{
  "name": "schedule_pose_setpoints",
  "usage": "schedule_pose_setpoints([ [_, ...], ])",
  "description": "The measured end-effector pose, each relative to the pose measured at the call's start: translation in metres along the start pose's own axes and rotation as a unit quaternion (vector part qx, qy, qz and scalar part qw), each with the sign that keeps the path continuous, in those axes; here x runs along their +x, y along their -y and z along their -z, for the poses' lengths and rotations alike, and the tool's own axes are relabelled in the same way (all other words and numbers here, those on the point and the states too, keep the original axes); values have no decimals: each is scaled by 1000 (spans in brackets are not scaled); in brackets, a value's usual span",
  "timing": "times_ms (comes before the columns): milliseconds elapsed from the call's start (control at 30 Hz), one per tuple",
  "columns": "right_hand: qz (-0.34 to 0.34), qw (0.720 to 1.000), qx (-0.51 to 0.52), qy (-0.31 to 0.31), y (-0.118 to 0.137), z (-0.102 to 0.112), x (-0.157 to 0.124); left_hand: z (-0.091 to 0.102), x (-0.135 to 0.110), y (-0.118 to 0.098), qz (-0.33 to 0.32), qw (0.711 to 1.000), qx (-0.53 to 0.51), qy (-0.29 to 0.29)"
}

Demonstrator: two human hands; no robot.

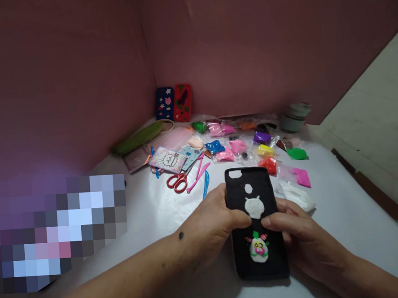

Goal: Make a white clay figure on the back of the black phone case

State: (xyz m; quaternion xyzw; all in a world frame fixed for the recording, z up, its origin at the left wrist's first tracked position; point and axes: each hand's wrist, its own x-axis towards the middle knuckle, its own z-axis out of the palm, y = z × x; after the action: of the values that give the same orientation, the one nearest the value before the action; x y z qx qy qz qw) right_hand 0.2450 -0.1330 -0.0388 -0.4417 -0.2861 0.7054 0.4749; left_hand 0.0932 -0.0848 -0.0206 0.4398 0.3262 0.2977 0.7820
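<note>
A black phone case (273,261) lies lengthwise in front of me over the white table (149,215). White clay shapes (254,206) sit on its upper half, and a small clay figure (258,248) with pink, yellow and green parts sits lower down. My left hand (206,222) grips the case's left edge, thumb pressed beside the large white shape. My right hand (296,233) holds the right edge, thumb resting across the case's middle.
Several small bags of coloured clay (237,145) lie at the back. Red scissors (177,182), pink and blue plastic tools (200,173), sticker cards (168,160) and a green pouch (139,138) lie left of them. Two decorated cases (174,103) lean on the pink wall; grey tubs (294,116) stand right.
</note>
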Motion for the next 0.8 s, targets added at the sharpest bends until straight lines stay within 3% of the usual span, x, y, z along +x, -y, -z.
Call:
schedule_pose_setpoints([
  [433,2,1000,-29,-6,-1,-1,1,1,0,6,-10,1000,17,1],
  [600,5,999,-35,-10,-2,0,0,-1,-1,3,-6,1000,17,-22],
  [800,8,1000,-17,1,0,-1,-1,-1,0,4,-5,1000,-13,9],
])
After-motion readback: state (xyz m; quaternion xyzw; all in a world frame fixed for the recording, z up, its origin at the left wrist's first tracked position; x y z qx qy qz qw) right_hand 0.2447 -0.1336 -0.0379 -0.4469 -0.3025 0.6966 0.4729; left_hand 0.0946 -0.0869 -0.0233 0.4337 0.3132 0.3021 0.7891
